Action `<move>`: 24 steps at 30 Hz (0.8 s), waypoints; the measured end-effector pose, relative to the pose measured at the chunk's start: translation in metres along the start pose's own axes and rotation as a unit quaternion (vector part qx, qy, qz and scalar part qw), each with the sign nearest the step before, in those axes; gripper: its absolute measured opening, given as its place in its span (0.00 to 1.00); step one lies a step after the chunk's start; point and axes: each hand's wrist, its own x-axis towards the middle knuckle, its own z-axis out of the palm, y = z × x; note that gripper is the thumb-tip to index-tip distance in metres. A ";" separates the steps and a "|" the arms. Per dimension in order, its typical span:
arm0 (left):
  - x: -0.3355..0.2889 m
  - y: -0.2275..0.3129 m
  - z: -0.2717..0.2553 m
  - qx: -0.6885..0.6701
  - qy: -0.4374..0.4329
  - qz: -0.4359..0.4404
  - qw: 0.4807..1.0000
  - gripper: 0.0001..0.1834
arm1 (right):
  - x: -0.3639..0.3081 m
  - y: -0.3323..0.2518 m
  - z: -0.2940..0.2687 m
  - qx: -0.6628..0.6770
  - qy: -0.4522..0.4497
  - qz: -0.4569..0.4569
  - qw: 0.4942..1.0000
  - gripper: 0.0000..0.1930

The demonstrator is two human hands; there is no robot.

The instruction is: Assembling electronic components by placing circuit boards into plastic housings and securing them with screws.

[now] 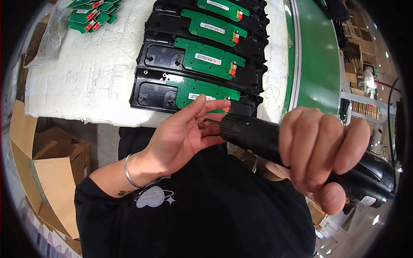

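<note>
My right hand is wrapped round a black electric screwdriver, held nearly level with its bit pointing left. The bit reaches in among the fingers of my left hand. That hand is turned palm up, thumb raised and fingers apart, just in front of the nearest black plastic housing. Whether a small screw lies at the bit's tip or in the palm is too small to tell. A green circuit board sits in this housing, and my left fingertips cover part of its near edge.
More black housings with green boards stand in a row behind, on a white foam-like surface. Loose green boards are piled at the far left beside a clear plastic bag. Cardboard boxes stand lower left; a green belt-like surface runs along the right.
</note>
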 end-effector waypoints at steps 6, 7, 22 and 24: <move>-0.008 0.000 -0.006 0.014 0.046 0.036 0.998 0.15 | -0.004 -0.006 -0.012 0.005 0.020 -0.048 0.999 0.14; -0.008 -0.001 -0.005 0.014 0.046 0.036 0.998 0.15 | -0.004 -0.006 -0.012 0.005 0.021 -0.048 0.999 0.14; -0.008 -0.003 -0.011 -0.015 0.014 0.033 0.999 0.10 | -0.009 -0.015 -0.013 0.032 0.012 -0.116 0.993 0.13; -0.007 -0.005 -0.012 -0.034 0.020 0.037 0.999 0.10 | -0.009 -0.016 -0.013 0.030 0.015 -0.106 0.994 0.13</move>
